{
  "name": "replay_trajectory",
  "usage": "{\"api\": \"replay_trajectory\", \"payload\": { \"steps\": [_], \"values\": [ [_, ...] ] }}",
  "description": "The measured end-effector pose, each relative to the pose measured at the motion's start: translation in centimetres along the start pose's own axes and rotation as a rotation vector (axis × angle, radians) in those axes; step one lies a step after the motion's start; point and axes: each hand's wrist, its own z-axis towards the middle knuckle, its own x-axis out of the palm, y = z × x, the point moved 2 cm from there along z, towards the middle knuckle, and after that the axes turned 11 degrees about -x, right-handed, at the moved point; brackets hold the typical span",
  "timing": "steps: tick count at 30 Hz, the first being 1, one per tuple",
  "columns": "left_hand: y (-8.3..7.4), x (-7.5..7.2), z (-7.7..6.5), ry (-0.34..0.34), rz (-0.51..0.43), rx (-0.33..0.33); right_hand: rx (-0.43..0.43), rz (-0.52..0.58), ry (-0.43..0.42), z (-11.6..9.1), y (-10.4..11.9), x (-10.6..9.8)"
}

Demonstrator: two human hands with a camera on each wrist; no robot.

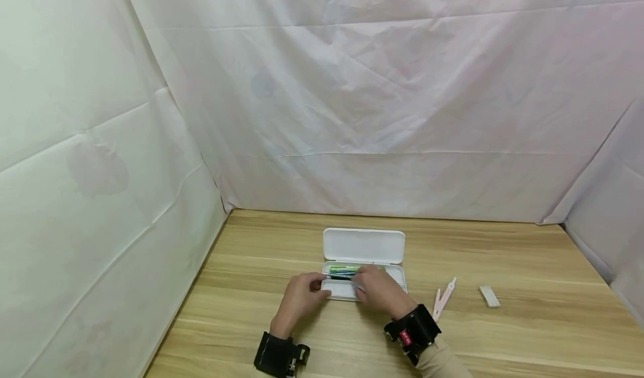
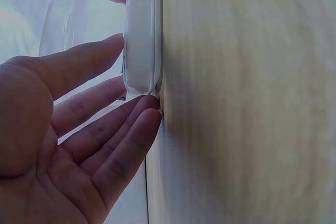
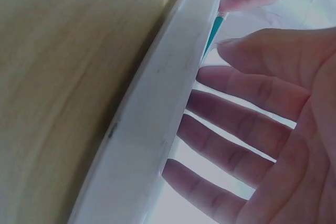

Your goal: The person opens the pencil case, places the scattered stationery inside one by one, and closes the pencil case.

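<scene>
An open white pencil case (image 1: 363,245) lies on the table with its lid tipped back. In its tray are green and teal pens (image 1: 342,269) and a dark, thin pen (image 1: 338,278). My left hand (image 1: 302,297) holds the case's left end, thumb at the near rim and other fingers against the end wall. My right hand (image 1: 378,289) reaches over the near wall, its fingers (image 3: 236,116) fairly straight and spread, tips at the rim. In the right wrist view a teal pen (image 3: 213,31) runs close to that thumb and index fingertip; the hand hides part of the tray.
Right of the case a pale pink compass (image 1: 444,298) lies on the wooden table (image 1: 261,244), partly behind the right wrist's black strap (image 1: 412,332). Farther right lies a white eraser (image 1: 489,296). White cloth (image 1: 352,115) hangs behind the table and at both sides.
</scene>
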Motion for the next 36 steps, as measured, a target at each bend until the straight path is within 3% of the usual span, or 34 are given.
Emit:
{"api": "replay_trajectory", "payload": {
  "steps": [6, 15, 24, 36],
  "values": [
    [0.0, 0.0, 0.1, 0.010, -0.005, -0.021, 0.027, 0.022, 0.017, 0.0, 0.0, -0.3],
    [0.0, 0.0, 0.1, 0.006, -0.006, -0.005, 0.067, -0.042, 0.047, -0.2, -0.1, -0.6],
    [0.0, 0.1, 0.0, 0.002, 0.000, -0.005, 0.187, 0.006, 0.087, -0.6, -0.5, -0.9],
    [0.0, 0.1, 0.2, -0.002, 0.004, -0.026, 0.128, 0.066, 0.022, -1.3, -1.6, -2.6]
  ]
}}
